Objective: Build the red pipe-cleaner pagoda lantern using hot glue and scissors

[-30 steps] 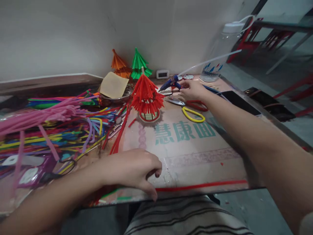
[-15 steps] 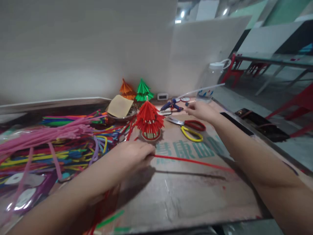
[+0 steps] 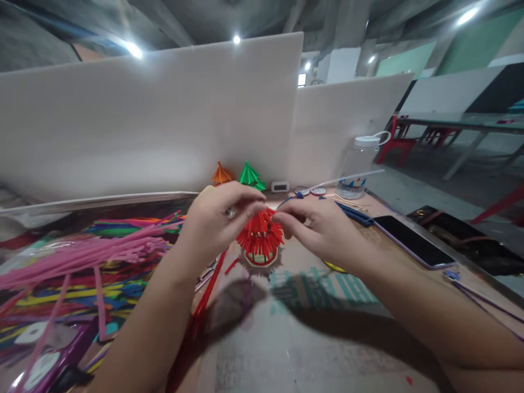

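Observation:
My left hand (image 3: 216, 218) is raised above the table, fingers pinched shut on a red pipe cleaner (image 3: 200, 311) that hangs down and to the left from under it. My right hand (image 3: 319, 229) faces it, its fingertips pinched together and almost touching the left fingertips; what they hold is hidden. Just behind and below both hands stands a red tiered pagoda model (image 3: 262, 243) made of pipe-cleaner fringes on a round base.
A big heap of coloured pipe cleaners (image 3: 102, 256) covers the left of the table. Small orange (image 3: 221, 174) and green (image 3: 250, 176) paper models stand by the back partition. A clear bottle (image 3: 360, 164) and a phone (image 3: 409, 240) lie to the right.
My left hand picked the red pipe cleaner off the table's front edge and lifted it. My right hand left the glue gun and came in to meet it. The camera tilted up.

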The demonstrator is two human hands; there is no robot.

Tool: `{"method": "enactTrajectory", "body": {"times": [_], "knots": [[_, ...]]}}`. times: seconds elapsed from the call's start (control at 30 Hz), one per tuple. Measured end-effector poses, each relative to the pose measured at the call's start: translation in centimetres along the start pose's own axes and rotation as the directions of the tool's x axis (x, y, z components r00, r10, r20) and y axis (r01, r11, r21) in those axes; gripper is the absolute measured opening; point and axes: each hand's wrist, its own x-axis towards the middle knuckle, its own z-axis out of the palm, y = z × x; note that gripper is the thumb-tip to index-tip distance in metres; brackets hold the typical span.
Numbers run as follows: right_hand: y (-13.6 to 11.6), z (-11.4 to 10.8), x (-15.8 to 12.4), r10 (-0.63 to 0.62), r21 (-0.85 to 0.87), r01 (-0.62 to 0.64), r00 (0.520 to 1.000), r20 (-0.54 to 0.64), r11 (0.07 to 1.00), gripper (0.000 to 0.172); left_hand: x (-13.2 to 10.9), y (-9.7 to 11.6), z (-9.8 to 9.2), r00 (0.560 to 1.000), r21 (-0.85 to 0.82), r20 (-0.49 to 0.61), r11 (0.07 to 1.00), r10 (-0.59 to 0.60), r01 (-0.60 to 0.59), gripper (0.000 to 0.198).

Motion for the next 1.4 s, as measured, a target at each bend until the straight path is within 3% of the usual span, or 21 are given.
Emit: {"method": "enactTrajectory", "body": {"times": [0.07,0.1,0.2,0.3,0.53,0.77,0.97,1.2,1.4], "knots": [[0.8,0.4,0.5,0.027,0.108,-0.021,0.998,-0.052,0.994,0.021,0.0,-1.4,0.4,0.985,0.015,-0.128,0.993,-0.117,0.12,0.012],[1.2,0.7,0.6,0.054,0.174,-0.041,0.996,-0.073,0.984,0.018,0.0,-2.2,0.8,0.977,0.022,-0.141,0.986,-0.161,0.165,0.015],[2.3,1.8,0.5,0.159,0.374,-0.124,0.985,-0.066,0.919,0.012,-0.1,-4.2,2.0,0.973,-0.004,-0.047,0.974,-0.225,0.225,0.021],[3.2,2.9,0.3,0.231,0.448,-0.19,0.972,-0.037,0.874,0.014,-0.2,-5.1,3.1,0.97,-0.077,0.002,0.967,-0.243,0.242,0.023],[4.7,4.3,0.7,0.143,0.296,-0.12,0.988,-0.059,0.948,0.017,-0.4,-5.0,3.2,0.97,-0.124,0.036,0.962,-0.239,0.241,0.016],[3.9,4.1,0.5,0.112,0.176,-0.107,0.994,-0.019,0.979,0.018,-0.5,-4.7,3.1,0.968,-0.194,0.055,0.948,-0.245,0.251,0.013],[3.5,4.0,0.2,0.163,0.204,-0.169,0.985,0.048,0.964,0.019,-0.7,-3.9,3.0,0.972,-0.218,0.089,0.948,-0.217,0.232,0.013],[3.5,4.0,0.1,0.164,0.201,-0.182,0.981,0.103,0.963,0.018,-0.8,-3.5,2.5,0.946,-0.199,0.135,0.928,-0.294,0.316,0.018],[3.5,4.0,0.2,0.173,0.205,-0.195,0.978,0.119,0.959,0.019,-0.9,-3.5,2.7,0.947,-0.142,0.125,0.94,-0.295,0.311,0.018]]}}
